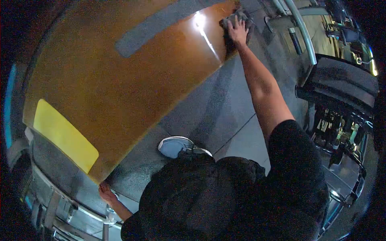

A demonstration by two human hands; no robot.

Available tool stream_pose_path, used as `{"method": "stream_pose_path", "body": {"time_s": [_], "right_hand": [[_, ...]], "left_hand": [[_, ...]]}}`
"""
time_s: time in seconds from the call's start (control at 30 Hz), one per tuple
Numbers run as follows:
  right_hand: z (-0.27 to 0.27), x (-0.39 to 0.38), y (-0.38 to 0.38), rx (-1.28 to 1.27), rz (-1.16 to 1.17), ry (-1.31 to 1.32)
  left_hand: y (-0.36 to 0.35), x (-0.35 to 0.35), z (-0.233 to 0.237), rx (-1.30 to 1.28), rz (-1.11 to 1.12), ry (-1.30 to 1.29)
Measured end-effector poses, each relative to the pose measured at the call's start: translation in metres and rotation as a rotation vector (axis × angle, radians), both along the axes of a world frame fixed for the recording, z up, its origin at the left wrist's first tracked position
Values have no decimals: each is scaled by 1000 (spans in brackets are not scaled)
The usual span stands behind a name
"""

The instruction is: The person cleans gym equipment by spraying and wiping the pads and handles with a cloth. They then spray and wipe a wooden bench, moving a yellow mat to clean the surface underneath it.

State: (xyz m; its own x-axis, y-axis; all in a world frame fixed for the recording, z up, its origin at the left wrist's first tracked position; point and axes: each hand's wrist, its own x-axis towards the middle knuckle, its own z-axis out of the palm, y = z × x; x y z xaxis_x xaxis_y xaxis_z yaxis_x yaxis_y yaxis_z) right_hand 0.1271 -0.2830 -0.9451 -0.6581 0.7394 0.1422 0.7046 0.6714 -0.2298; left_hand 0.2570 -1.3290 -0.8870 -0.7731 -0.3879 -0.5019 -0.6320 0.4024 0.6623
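A large glossy brown panel (pixel 120 88) fills the upper left, with a yellow rectangle (pixel 66 134) and a grey strip (pixel 161 28) on its surface. My right hand (pixel 239 32) is stretched out to the panel's far right end. Its fingers are spread flat over a dark, crumpled cloth (pixel 228 23), pressing on it from above. At the panel's near corner, beside the yellow rectangle, my left hand (pixel 106 193) is closed at the edge, with its fingertips partly hidden there. Something clear, like a plastic bottle (pixel 111 213), shows just below the left wrist.
A bright light reflection lies on the panel. My shoe (pixel 176 146) is on the grey tiled floor (pixel 201 116). Metal rails (pixel 301 32) and a black padded piece (pixel 341 78) stand to the right, above a dark cart (pixel 341 168) with tools. A metal frame (pixel 76 207) runs along the lower left.
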Motion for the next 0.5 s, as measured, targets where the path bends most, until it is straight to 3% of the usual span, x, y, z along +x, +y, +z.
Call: {"method": "stream_pose_path", "body": {"time_s": [0.07, 0.13, 0.17, 0.27, 0.33, 0.4, 0.43, 0.47, 0.5], "right_hand": [[6, -18, -39, 13, 276, 61], [16, -45, -106, 94, 491, 150], [31, -57, -145, -22, 617, 233], [48, -83, -276, -95, 869, 132], [72, -81, -374, -185, 1024, 63], [65, -67, -461, -248, 1236, 140], [96, -59, -499, -361, 1432, -26], [73, -43, -544, -280, 1557, 128], [81, -24, -582, -421, 1655, 25]], "left_hand": [[-13, 7, -7, 10, 21, 28], [-17, 8, -11, 477, 421, 123], [-20, 10, -15, 477, 425, 124], [-35, 12, -35, 466, 458, 143], [-45, 15, -47, 309, 327, 92], [-40, 23, -47, 364, 239, 173], [-33, 26, -48, 419, 134, 245], [-21, 23, -39, 410, 147, 253], [-4, 14, -25, 492, 333, 233]]}}
